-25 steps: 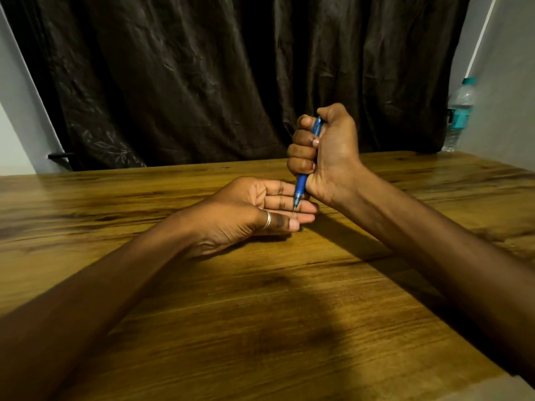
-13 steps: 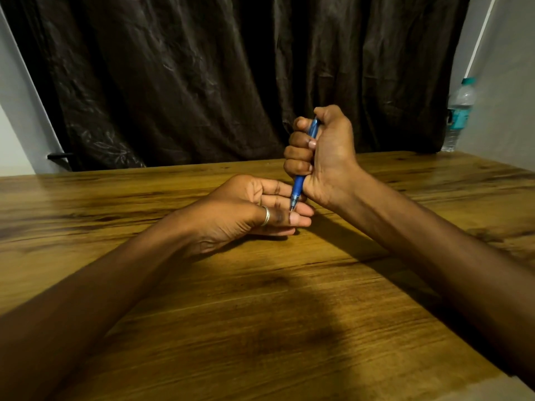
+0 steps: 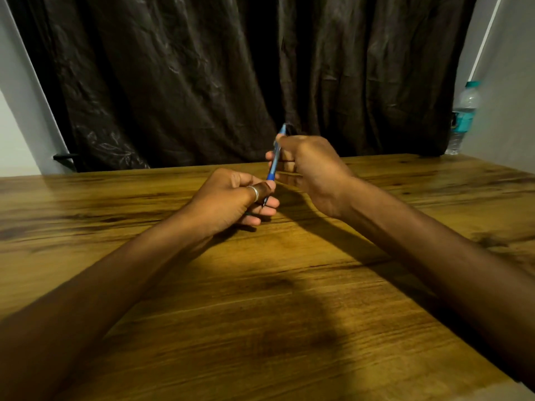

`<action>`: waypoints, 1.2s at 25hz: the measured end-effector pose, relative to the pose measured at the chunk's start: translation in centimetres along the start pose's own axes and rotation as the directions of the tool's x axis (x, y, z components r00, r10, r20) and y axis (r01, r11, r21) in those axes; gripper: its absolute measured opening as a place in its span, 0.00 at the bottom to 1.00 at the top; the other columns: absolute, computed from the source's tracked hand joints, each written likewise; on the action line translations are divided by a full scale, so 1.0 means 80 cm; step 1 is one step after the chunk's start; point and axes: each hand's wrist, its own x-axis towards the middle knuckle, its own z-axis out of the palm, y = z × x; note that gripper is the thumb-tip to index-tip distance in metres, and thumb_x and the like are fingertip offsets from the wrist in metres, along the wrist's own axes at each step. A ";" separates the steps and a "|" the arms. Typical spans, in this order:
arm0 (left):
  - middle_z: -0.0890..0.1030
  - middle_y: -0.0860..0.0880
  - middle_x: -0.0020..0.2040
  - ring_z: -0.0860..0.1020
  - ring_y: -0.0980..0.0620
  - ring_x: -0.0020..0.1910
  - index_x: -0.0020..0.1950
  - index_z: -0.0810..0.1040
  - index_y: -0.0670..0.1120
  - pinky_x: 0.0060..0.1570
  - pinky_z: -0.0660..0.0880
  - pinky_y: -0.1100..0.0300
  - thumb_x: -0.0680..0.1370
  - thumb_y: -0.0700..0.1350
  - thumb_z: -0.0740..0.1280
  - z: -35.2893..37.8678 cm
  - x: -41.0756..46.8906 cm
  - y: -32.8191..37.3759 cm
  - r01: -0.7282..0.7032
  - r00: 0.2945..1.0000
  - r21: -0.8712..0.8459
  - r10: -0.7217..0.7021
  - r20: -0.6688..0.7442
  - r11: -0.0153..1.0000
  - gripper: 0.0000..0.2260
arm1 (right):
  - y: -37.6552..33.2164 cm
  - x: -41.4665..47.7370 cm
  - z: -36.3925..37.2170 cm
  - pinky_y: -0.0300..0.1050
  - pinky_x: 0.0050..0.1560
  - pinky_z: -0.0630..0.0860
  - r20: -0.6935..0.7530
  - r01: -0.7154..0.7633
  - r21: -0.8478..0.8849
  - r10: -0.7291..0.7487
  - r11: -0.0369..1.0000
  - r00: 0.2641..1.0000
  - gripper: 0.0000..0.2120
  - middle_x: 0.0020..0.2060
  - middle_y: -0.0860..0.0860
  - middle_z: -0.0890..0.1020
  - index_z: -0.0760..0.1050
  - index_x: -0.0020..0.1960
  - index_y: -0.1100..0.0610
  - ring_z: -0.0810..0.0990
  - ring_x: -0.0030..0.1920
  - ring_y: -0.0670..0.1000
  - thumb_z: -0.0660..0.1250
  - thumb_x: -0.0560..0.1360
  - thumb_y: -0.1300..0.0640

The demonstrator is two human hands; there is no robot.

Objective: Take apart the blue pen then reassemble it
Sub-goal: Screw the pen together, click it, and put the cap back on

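Observation:
The blue pen point(image 3: 274, 160) stands nearly upright above the wooden table point(image 3: 289, 299), its top leaning slightly right. My right hand point(image 3: 312, 169) grips the upper barrel with curled fingers. My left hand point(image 3: 231, 202), with a silver ring on one finger, has closed around the pen's lower end. The dark tip point(image 3: 264, 202) pokes out below the ringed finger. The pen's middle shows between the two hands; the lowest part of the barrel is hidden by my left fingers.
A dark crumpled curtain point(image 3: 231, 76) hangs behind the table's far edge. A clear water bottle point(image 3: 463, 117) with a teal label stands at the far right corner by a white wall.
My left hand has turned over from a flat open palm and closed around the pen's lower end. My right hand has loosened from a tight fist and rotated, still holding the barrel.

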 end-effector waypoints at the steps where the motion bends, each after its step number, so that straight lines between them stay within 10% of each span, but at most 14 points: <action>1: 0.88 0.44 0.46 0.87 0.49 0.47 0.51 0.82 0.45 0.33 0.78 0.62 0.80 0.47 0.68 -0.001 0.001 -0.002 0.000 1.000 0.040 0.000 -0.006 0.999 0.07 | 0.002 0.000 -0.001 0.47 0.52 0.80 0.007 0.017 -0.038 -0.016 0.999 1.000 0.09 0.50 0.55 0.85 0.80 0.52 0.56 0.83 0.53 0.53 0.63 0.81 0.53; 6: 0.87 0.46 0.44 0.84 0.55 0.37 0.50 0.83 0.42 0.25 0.72 0.66 0.79 0.52 0.67 -0.006 0.005 0.003 -0.067 0.997 0.246 0.073 -0.015 0.967 0.14 | 0.005 0.002 -0.003 0.42 0.47 0.81 -0.002 0.048 -0.056 -0.048 0.997 0.999 0.05 0.43 0.53 0.82 0.80 0.51 0.60 0.82 0.46 0.50 0.67 0.78 0.60; 11: 0.86 0.56 0.47 0.82 0.56 0.47 0.50 0.86 0.51 0.50 0.79 0.55 0.78 0.50 0.69 -0.041 0.017 -0.007 -0.115 0.967 0.632 0.233 -0.107 0.767 0.07 | 0.004 0.006 -0.007 0.42 0.45 0.81 -0.025 0.031 -0.174 -0.036 0.984 0.999 0.06 0.40 0.51 0.82 0.81 0.51 0.59 0.81 0.43 0.48 0.67 0.79 0.59; 18: 0.79 0.61 0.36 0.76 0.60 0.38 0.50 0.86 0.54 0.32 0.68 0.62 0.77 0.52 0.69 -0.036 0.009 -0.013 -0.036 0.990 0.816 0.130 -0.048 0.577 0.07 | 0.019 0.016 -0.010 0.46 0.47 0.83 -0.004 -0.018 -0.440 0.018 0.898 1.000 0.09 0.41 0.57 0.84 0.83 0.51 0.64 0.84 0.43 0.52 0.71 0.76 0.59; 23: 0.85 0.54 0.39 0.80 0.57 0.36 0.46 0.86 0.50 0.34 0.73 0.63 0.74 0.50 0.73 -0.017 0.008 -0.015 -0.009 0.988 0.765 0.122 -0.091 0.644 0.04 | 0.026 0.018 -0.014 0.55 0.47 0.84 0.020 -0.005 -0.723 0.028 0.690 0.999 0.07 0.38 0.55 0.85 0.82 0.41 0.57 0.85 0.43 0.54 0.75 0.66 0.54; 30: 0.86 0.48 0.32 0.84 0.53 0.31 0.43 0.85 0.46 0.38 0.82 0.57 0.72 0.46 0.76 0.001 0.007 -0.021 0.047 0.990 0.530 0.032 -0.138 0.847 0.04 | 0.030 0.006 -0.007 0.43 0.31 0.76 0.115 0.047 -0.837 0.091 0.546 0.989 0.07 0.28 0.51 0.83 0.84 0.39 0.59 0.81 0.29 0.48 0.75 0.67 0.55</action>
